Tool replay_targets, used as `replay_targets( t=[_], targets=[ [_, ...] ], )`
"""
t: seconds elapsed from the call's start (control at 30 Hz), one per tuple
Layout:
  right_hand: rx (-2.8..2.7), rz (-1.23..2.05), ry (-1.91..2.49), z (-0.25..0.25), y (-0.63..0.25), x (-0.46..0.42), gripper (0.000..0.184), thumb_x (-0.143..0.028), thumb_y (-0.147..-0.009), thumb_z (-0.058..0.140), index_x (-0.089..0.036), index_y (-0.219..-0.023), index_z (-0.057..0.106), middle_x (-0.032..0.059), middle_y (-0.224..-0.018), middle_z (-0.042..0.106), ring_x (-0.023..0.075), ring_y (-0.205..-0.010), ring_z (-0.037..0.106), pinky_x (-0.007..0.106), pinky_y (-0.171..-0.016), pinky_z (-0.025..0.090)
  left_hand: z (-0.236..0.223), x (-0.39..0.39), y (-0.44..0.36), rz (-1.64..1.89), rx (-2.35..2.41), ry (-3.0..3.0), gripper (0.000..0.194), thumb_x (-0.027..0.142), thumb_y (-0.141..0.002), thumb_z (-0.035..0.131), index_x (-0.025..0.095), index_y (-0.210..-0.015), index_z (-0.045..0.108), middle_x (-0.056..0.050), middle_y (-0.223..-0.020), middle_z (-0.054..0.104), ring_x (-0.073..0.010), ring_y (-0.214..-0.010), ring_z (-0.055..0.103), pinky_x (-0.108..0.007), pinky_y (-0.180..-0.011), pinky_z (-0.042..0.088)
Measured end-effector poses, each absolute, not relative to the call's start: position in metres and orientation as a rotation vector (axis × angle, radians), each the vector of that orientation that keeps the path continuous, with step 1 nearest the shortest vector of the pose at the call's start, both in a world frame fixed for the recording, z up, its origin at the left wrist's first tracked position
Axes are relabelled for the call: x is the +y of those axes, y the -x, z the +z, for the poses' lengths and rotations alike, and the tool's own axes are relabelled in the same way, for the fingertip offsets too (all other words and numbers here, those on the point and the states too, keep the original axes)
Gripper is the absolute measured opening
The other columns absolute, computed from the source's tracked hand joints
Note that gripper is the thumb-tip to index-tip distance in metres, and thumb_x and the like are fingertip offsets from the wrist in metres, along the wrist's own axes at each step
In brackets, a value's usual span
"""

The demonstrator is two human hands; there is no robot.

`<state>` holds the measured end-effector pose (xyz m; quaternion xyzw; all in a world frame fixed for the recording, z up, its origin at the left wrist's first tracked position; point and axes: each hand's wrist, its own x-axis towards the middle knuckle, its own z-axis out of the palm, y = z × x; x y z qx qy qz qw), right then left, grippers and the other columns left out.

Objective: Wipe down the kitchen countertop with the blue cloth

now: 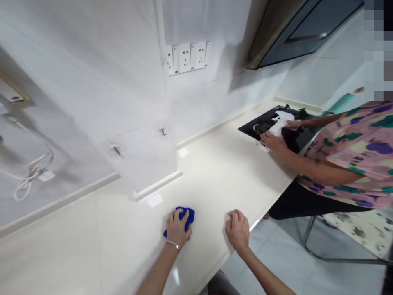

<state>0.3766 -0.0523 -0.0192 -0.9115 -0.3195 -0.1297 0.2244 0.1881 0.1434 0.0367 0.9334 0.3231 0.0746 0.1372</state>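
Observation:
My left hand [178, 229] presses a folded blue cloth [189, 216] onto the pale countertop [215, 176], fingers bent over it. Part of the cloth is covered by the palm. Closer to the counter's front edge, my right hand [237, 230] rests with its fingers curled in, and nothing shows in it.
At right, another person in a patterned shirt [344, 159] holds a white spray bottle [278, 123] over a black gas stove [250, 125]. Wall sockets [185, 58] and hooks [116, 149] line the wall. A table with a floral top [365, 229] stands behind that person.

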Motion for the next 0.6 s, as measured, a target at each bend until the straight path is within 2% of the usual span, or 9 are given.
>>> replay_targets(
  t=[0.17, 0.27, 0.43, 0.6],
  targets=[
    [-0.882, -0.323, 2.489, -0.018, -0.377, -0.054, 0.027, -0.013, -0.082, 0.044, -0.019, -0.105, 0.056, 0.0110, -0.117, 0.056, 0.0261, -0.104, 0.049, 0.040, -0.089, 0.041, 0.048, 0.201, -0.269, 0.193, 1.125, -2.683, 0.054, 0.035, -0.084, 0.054, 0.036, -0.138, 0.053, -0.006, -0.140, 0.049, -0.0304, -0.113, 0.044, -0.046, -0.089, 0.048],
    [-0.934, -0.288, 2.485, -0.018, -0.379, -0.057, 0.030, -0.013, -0.082, 0.044, -0.020, -0.107, 0.058, 0.0108, -0.120, 0.056, 0.0263, -0.107, 0.049, 0.040, -0.088, 0.041, 0.047, 0.232, -0.284, 0.226, 1.271, -2.615, 0.053, 0.036, -0.085, 0.052, 0.034, -0.138, 0.054, -0.008, -0.141, 0.048, -0.0321, -0.113, 0.043, -0.047, -0.086, 0.049],
    [-0.992, -0.219, 2.519, -0.019, -0.380, -0.063, 0.034, -0.015, -0.082, 0.044, -0.021, -0.112, 0.058, 0.0116, -0.128, 0.055, 0.0298, -0.112, 0.050, 0.043, -0.089, 0.040, 0.048, 0.255, -0.235, 0.239, 1.501, -2.497, 0.049, 0.037, -0.086, 0.050, 0.039, -0.135, 0.056, -0.005, -0.140, 0.048, -0.0305, -0.112, 0.044, -0.044, -0.087, 0.049],
    [-1.128, -0.176, 2.447, -0.023, -0.381, -0.068, 0.038, -0.017, -0.082, 0.043, -0.024, -0.116, 0.057, 0.0127, -0.130, 0.056, 0.0339, -0.112, 0.052, 0.048, -0.086, 0.042, 0.063, 0.257, -0.147, 0.290, 1.868, -2.316, 0.050, 0.040, -0.088, 0.043, 0.031, -0.135, 0.058, -0.007, -0.142, 0.046, -0.0325, -0.113, 0.044, -0.049, -0.096, 0.046]
  ],
)
